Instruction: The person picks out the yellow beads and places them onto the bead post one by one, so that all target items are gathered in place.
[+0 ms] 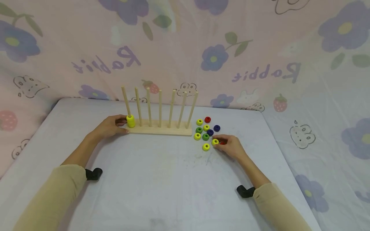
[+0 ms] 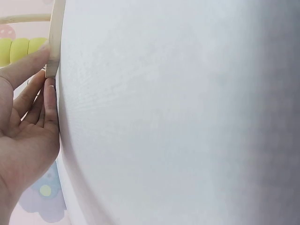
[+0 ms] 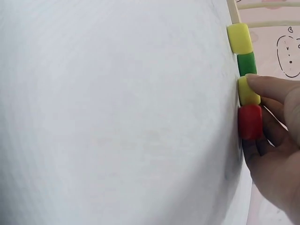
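A wooden peg rack [image 1: 160, 132] with a row of upright pegs stands toward the back of the table. Yellow beads [image 1: 130, 121] are stacked low on its leftmost peg. My left hand [image 1: 111, 125] grips the left end of the rack's base, thumb at the front edge, beside those beads. Right of the rack, my right hand [image 1: 232, 147] pinches a yellow bead [image 3: 248, 91] with thumb and fingers, low at the tabletop. A red bead [image 3: 250, 122] sits just beside it, partly under that hand in the head view.
Loose beads lie between the rack and my right hand: several yellow [image 1: 206, 147], green [image 1: 205, 137] and dark blue [image 1: 216, 128] ones, and another red bead [image 1: 207, 119]. A white cloth [image 1: 162, 179] covers the table. Behind hangs a patterned curtain [image 1: 179, 41].
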`<move>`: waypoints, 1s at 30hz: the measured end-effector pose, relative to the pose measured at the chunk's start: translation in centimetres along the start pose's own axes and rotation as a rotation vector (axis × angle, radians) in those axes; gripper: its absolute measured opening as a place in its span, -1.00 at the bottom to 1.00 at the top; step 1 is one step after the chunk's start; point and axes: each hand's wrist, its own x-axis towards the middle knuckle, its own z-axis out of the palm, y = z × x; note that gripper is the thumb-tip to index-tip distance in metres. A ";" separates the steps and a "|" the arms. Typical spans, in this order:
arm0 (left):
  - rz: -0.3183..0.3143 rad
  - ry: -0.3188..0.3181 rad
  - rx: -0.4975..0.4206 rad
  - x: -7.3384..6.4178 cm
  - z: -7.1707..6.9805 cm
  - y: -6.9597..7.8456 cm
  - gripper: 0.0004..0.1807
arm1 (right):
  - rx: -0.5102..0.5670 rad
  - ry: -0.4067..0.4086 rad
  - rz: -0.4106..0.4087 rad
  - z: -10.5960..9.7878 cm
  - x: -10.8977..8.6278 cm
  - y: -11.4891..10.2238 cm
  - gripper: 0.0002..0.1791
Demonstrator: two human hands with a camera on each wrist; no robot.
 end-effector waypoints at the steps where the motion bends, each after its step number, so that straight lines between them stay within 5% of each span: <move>1: 0.003 0.000 0.001 0.0 0.0 0.0 -0.13 | -0.004 0.002 0.003 0.0 0.0 0.0 -0.59; 18: 0.006 0.006 0.009 -0.2 0.0 0.2 -0.16 | 0.001 -0.032 -0.012 -1.3 0.4 -1.4 -0.64; 30: -0.004 0.007 0.019 0.0 0.0 0.5 -0.15 | 0.078 0.086 -0.126 -3.1 1.4 -2.9 -0.62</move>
